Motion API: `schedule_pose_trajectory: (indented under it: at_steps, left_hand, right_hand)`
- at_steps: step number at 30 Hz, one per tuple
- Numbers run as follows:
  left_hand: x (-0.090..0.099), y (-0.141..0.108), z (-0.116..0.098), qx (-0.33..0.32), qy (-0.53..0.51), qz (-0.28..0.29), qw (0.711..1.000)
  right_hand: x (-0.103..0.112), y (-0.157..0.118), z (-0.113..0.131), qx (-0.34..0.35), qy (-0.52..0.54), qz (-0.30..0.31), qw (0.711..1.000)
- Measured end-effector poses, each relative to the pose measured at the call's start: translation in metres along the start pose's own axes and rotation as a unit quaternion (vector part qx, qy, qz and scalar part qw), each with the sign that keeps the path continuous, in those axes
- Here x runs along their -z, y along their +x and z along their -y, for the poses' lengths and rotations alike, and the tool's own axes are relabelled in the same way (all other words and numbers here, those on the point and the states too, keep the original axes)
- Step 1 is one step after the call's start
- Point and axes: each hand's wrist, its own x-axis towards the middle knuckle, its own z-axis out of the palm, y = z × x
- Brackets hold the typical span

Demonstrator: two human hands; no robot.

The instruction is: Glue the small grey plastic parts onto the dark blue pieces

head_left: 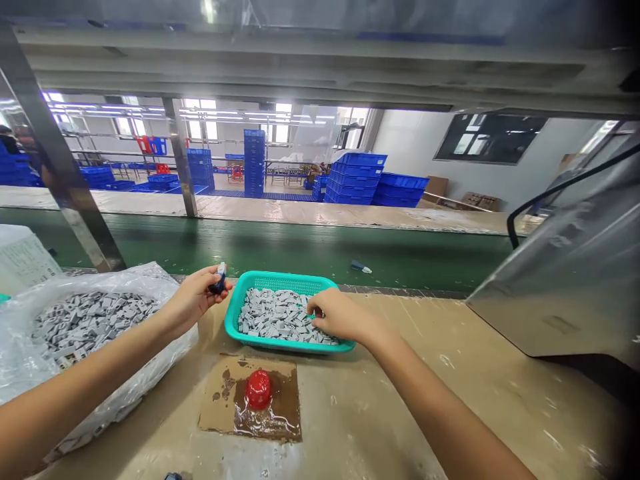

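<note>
Raised at the left end of a green basket (295, 345), my left hand (200, 293) is closed on a small dark blue piece with a grey-white tip (220, 279). My right hand (335, 313) reaches into the right part of the basket with fingers curled down at the small grey plastic parts (275, 313). Whatever lies between its fingertips is too small to make out. In front of the basket, a red round object (259, 389) sits on a wet piece of cardboard (215, 400).
A clear plastic bag (170, 353) of grey parts lies at the left. Behind the basket runs a green conveyor (280, 247) carrying another dark blue and white piece (361, 267). A metal panel (565, 280) stands at the right, a metal post (65, 167) at the left.
</note>
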Motion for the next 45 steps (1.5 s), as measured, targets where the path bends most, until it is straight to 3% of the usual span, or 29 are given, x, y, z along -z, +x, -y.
schedule_pose_trajectory:
  at_steps: [5, 10, 15, 18, 21, 24, 26, 28, 30, 33, 35, 38, 43, 45]
  left_hand:
    - [0.017, 0.04, 0.009, -0.046, 0.187, -0.006, 0.981]
    - [0.027, 0.089, 0.012, -0.062, 0.423, 0.014, 0.904]
    - [0.03, 0.116, 0.02, -0.05, 0.576, 0.048, 0.815]
    - [0.015, 0.127, 0.017, -0.061, 0.626, 0.08, 0.773]
    - [-0.025, 0.141, 0.006, -0.1, 0.654, 0.116, 0.741]
    - [-0.091, 0.153, -0.001, -0.141, 0.664, 0.164, 0.716]
    - [-0.141, 0.158, 0.003, -0.163, 0.663, 0.197, 0.704]
    - [-0.186, 0.161, 0.013, -0.175, 0.661, 0.225, 0.694]
    - [-0.219, 0.163, 0.026, -0.167, 0.664, 0.241, 0.688]
    - [-0.241, 0.163, 0.037, -0.141, 0.67, 0.239, 0.689]
    - [-0.239, 0.162, 0.036, -0.135, 0.668, 0.228, 0.696]
    - [-0.221, 0.157, 0.023, -0.155, 0.654, 0.209, 0.71]
    - [-0.172, 0.141, -0.011, -0.221, 0.591, 0.189, 0.752]
    - [-0.147, 0.13, -0.027, -0.224, 0.549, 0.182, 0.784]
  right_hand:
    - [0.002, 0.001, 0.009, 0.0, -0.036, 0.034, 0.999]
    - [-0.005, 0.006, 0.011, 0.009, -0.043, 0.03, 0.999]
    - [-0.006, -0.007, -0.003, 0.044, 0.015, -0.071, 0.996]
    - [0.0, -0.029, -0.016, 0.049, 0.064, -0.154, 0.985]
    - [0.003, -0.053, -0.027, 0.042, 0.158, -0.235, 0.958]
    - [0.002, -0.067, -0.032, 0.037, 0.349, -0.281, 0.893]
    - [0.0, -0.07, -0.031, 0.024, 0.422, -0.257, 0.869]
    - [0.0, -0.071, -0.028, 0.004, 0.43, -0.211, 0.878]
    - [0.002, -0.071, -0.025, -0.014, 0.414, -0.173, 0.893]
    - [0.005, -0.07, -0.025, -0.031, 0.393, -0.137, 0.909]
    - [0.007, -0.068, -0.026, -0.041, 0.387, -0.12, 0.913]
    - [0.01, -0.064, -0.03, -0.063, 0.4, -0.092, 0.91]
    - [0.002, -0.059, -0.043, -0.079, 0.429, -0.058, 0.898]
    - [-0.014, -0.056, -0.053, -0.064, 0.419, -0.098, 0.901]
